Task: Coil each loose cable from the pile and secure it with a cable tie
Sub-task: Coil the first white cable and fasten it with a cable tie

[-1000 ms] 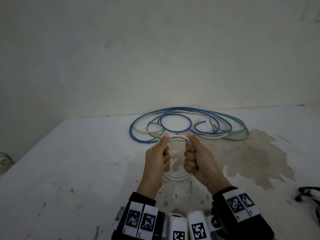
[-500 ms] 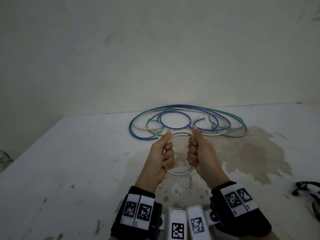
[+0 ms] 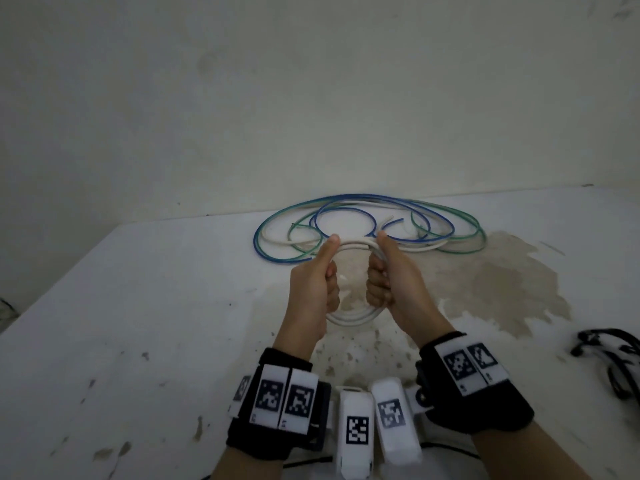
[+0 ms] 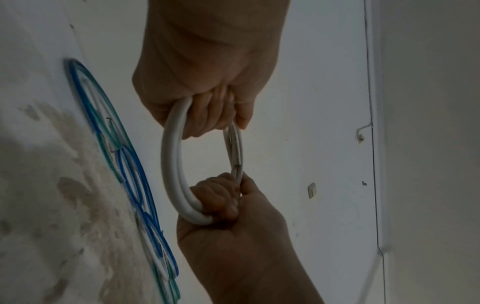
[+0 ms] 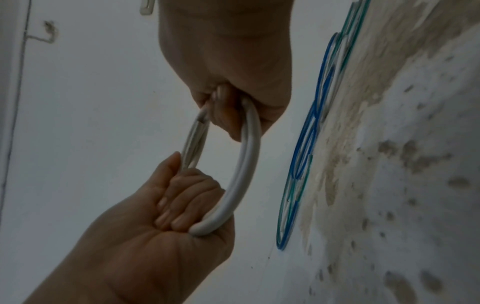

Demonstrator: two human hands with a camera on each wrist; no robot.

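A white cable wound into a small coil (image 3: 350,315) is held upright above the table between both hands. My left hand (image 3: 322,282) grips the coil's left side, thumb lying along the top. My right hand (image 3: 377,282) grips the right side the same way. In the left wrist view the white coil (image 4: 171,164) runs from my left hand (image 4: 207,107) to my right hand (image 4: 221,197). The right wrist view shows the coil (image 5: 244,164) with a cut cable end near my right hand (image 5: 226,107). Just beyond the thumbs lies the pile of loose blue, green and white cables (image 3: 446,225).
The white table (image 3: 138,306) carries a large brown stain (image 3: 502,289) right of the hands. A black tangled bundle (image 3: 613,358) lies at the right edge. A plain wall (image 3: 311,98) stands right behind the pile.
Both hands, still gripping the white coil, have shifted slightly farther from me toward the pile. The grip looks the same.
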